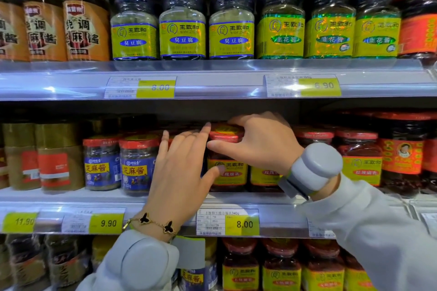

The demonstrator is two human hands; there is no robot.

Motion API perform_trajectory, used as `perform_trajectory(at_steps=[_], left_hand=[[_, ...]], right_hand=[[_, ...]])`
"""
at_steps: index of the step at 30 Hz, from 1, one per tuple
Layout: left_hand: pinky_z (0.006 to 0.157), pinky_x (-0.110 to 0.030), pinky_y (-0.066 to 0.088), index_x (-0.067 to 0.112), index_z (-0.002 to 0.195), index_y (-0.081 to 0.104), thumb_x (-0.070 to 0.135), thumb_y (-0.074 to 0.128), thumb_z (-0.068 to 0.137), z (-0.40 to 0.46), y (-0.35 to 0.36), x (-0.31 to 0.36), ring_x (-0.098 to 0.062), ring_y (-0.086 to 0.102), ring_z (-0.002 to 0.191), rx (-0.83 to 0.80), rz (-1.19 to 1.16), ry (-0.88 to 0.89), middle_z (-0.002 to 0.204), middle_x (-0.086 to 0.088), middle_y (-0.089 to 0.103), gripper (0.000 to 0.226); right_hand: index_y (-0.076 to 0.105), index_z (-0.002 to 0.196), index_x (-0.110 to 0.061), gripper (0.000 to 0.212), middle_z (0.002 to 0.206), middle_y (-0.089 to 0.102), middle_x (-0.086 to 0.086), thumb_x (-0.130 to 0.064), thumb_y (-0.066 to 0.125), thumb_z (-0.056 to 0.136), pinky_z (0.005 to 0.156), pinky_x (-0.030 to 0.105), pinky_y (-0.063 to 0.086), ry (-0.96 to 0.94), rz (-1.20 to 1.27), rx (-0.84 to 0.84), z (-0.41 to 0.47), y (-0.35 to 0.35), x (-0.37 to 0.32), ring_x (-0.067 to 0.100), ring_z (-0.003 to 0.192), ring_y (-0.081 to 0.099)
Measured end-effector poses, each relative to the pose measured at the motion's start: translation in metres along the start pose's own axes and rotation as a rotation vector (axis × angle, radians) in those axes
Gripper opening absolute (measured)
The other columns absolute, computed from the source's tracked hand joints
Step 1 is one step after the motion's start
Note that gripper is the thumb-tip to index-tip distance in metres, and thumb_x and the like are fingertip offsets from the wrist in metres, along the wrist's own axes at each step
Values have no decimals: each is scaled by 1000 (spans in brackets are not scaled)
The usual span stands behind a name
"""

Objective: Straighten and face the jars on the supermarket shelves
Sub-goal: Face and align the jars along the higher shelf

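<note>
Two hands work one red-lidded jar [227, 168] on the middle shelf [71, 198]. Your right grip [257, 143] is clenched over its lid, thumb in front, likely to turn the yellow label forward. Your left grip [182, 170] lies released just beside it, fingers straight, thumb touching the label, probably steadying it against the blue-labelled jars [120, 165] further left.

One camera sits on the person's head. It looks straight at the shelves [212, 82], very close up.
</note>
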State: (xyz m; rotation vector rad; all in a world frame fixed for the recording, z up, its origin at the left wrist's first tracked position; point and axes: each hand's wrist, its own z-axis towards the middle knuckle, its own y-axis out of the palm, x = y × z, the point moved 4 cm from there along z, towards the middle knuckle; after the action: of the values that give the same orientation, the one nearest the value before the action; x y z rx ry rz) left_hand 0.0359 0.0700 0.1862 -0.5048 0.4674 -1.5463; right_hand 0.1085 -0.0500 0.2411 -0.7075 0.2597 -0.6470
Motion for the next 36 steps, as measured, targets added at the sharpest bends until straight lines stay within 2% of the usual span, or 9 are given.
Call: perform_trajectory(at_steps=[4, 8, 11, 15, 18, 22, 25, 31, 36], left_hand=[[116, -41, 4, 21, 143, 28, 47, 55, 82, 2, 0, -1, -16, 34, 130, 20, -9, -14, 135, 2, 46, 72], [116, -43, 0, 24, 143, 28, 46, 57, 82, 4, 1, -2, -11, 27, 134, 12, -10, -35, 140, 7, 42, 71], [114, -46, -3, 25, 142, 28, 47, 57, 82, 6, 2, -3, -5, 21, 135, 8, 1, -42, 141, 11, 41, 70], [111, -49, -2, 25, 136, 37, 52, 58, 78, 8, 1, -3, -4, 21, 136, 8, 51, -48, 138, 12, 45, 68], [109, -49, 1, 26, 132, 42, 54, 57, 75, 11, 0, -2, -3, 21, 136, 19, 74, -72, 135, 13, 48, 65], [109, -49, 1, 26, 130, 45, 58, 48, 73, 14, 0, 0, -4, 20, 137, 12, 106, -93, 131, 14, 52, 65], [109, -50, 4, 25, 130, 46, 59, 41, 71, 17, -1, 1, -5, 19, 138, -6, 153, -107, 131, 14, 53, 68], [109, -52, 10, 24, 130, 45, 56, 40, 71, 15, 1, 4, -10, 22, 137, 11, 141, -144, 131, 11, 53, 68], [112, -47, 15, 18, 137, 38, 48, 45, 81, 3, 2, 2, -18, 20, 140, 45, 105, -87, 138, 2, 46, 64]], right_hand=[[66, 96, -32, 61, 89, 70, -9, -79, 36, 72, 78, 31, 46, -34, -39, -9, 2, 2, 1, 15, 86, 62], [66, 96, -32, 65, 92, 70, -8, -80, 29, 73, 75, 29, 38, -54, -95, -5, 3, 4, 3, 16, 89, 61], [64, 98, -31, 63, 96, 69, -5, -78, 28, 76, 75, 30, 36, -73, -111, -31, 2, 4, 4, 17, 93, 60], [62, 97, -29, 57, 96, 68, -2, -72, 29, 80, 78, 33, 37, -93, -119, -62, 0, 4, 3, 20, 94, 59], [63, 100, -27, 47, 100, 68, -3, -61, 35, 84, 86, 37, 39, -113, -103, -55, -5, 2, -1, 21, 99, 58], [64, 101, -23, 33, 96, 69, 0, -47, 45, 87, 81, 33, 39, -135, -120, 19, -13, 0, -4, 23, 95, 60], [63, 103, -22, 29, 99, 69, 1, -41, 46, 89, 81, 34, 40, -132, -113, 24, -14, 2, -4, 25, 96, 61], [61, 108, -23, 26, 104, 68, 0, -34, 44, 90, 87, 36, 36, -108, -123, 69, -18, 6, -7, 25, 99, 60], [67, 99, -13, 25, 97, 69, 8, -13, 60, 75, 79, 42, 48, -164, 0, 155, -24, 4, -22, 33, 90, 61]])
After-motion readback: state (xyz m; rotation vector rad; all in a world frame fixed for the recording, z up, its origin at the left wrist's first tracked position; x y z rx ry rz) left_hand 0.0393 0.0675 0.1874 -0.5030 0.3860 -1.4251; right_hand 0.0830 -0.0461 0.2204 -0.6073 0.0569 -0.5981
